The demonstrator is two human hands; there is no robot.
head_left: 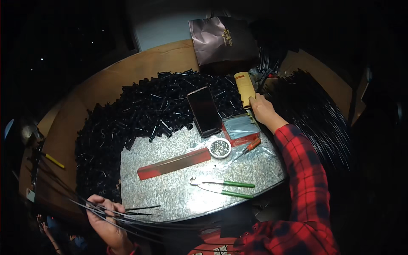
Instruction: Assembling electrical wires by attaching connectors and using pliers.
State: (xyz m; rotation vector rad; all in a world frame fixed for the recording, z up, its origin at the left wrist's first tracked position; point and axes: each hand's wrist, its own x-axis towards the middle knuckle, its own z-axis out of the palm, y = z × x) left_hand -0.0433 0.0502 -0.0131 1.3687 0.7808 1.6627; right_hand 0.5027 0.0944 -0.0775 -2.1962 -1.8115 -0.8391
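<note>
My left hand (105, 219) is closed around a loose bundle of thin black rods (140, 211) at the lower left, and they stick out on both sides of it. My right hand (263, 109) reaches to the far right, its fingers closed on the lower end of a yellow cylindrical container (244, 87). Just below that hand is a red box (240, 129) of pale blue-grey strips. An orange-handled screwdriver (250, 147) lies beside a white bowl (220, 148) of tiny metal parts. Nearest me on the grey speckled board (170, 193) are green-handled pincers (225, 188).
A long dark-red bar (174, 163) crosses the board. A dark phone (205, 111) leans against a large heap of short black tubular parts (140, 106). Long black rods (310, 114) are piled at right. A dark paper bag (223, 42) stands behind; a yellow-handled tool (53, 160) lies far left.
</note>
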